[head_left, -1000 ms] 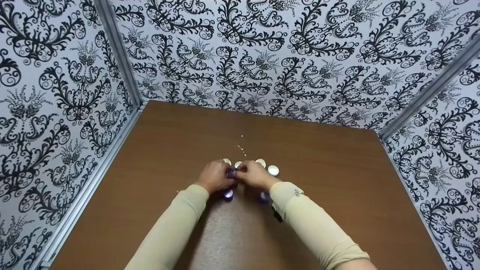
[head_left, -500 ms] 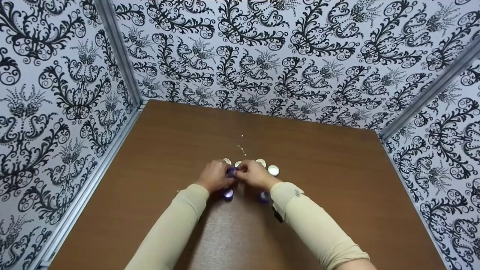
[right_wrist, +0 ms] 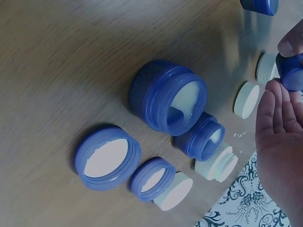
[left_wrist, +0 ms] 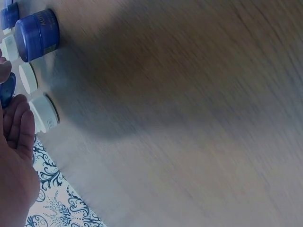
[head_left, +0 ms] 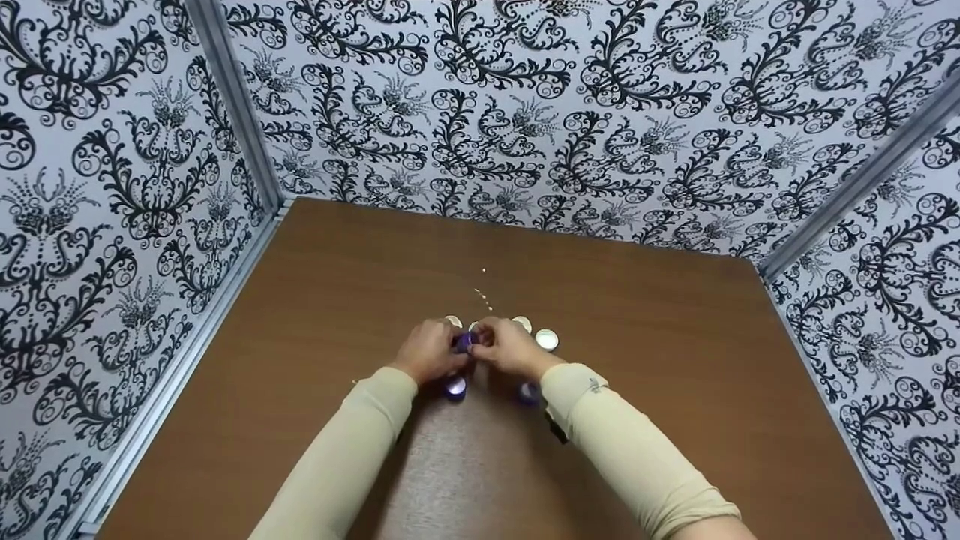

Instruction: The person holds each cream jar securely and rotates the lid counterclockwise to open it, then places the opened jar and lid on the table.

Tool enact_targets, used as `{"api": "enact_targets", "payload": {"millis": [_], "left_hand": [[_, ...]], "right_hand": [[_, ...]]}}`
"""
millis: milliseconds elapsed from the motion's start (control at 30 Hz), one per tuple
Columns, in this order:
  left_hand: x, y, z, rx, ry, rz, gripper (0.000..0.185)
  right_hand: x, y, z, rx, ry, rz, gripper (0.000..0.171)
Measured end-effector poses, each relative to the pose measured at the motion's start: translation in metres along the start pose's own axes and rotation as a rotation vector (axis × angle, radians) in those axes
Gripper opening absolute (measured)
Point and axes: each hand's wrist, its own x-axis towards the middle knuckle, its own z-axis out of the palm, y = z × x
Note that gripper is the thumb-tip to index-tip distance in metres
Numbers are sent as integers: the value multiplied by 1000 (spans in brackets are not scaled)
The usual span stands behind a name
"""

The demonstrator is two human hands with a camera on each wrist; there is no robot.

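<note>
Near the middle of the table my left hand holds a small blue-purple jar. From the other side, my right hand pinches the same jar with thumb and fingers; whether it grips a lid or the body cannot be made out. In the right wrist view the held jar sits between the thumb and fingers, partly cut off by the edge. In the left wrist view only part of a blue piece shows at the fingers. Below my left hand lies another purple piece.
In the right wrist view are a large open blue jar, a smaller open blue jar, an open white jar, blue lids and a white lid. White crumbs lie beyond the hands. Patterned walls enclose the table.
Both hands stay almost in place. The purple jar between them has turned slightly, with more of it showing near the right fingertips.
</note>
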Motion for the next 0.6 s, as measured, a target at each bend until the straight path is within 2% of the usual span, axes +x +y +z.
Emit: {"api": "enact_targets", "payload": {"millis": [200,333,467,600], "left_hand": [[0,2,-3,5,-8,-12,16],[-1,2,-3,44,-5,8,17],[-2,1,-2,80,11,34,20],[-2,0,-1,91,36,62,22]], "right_hand": [[-1,-1,1,29,1,8,27],[-1,0,1,24,9,9,28],[-3,-2,0,6,37,41,18],[-4,-5,-2,-23,43,62,22]]}}
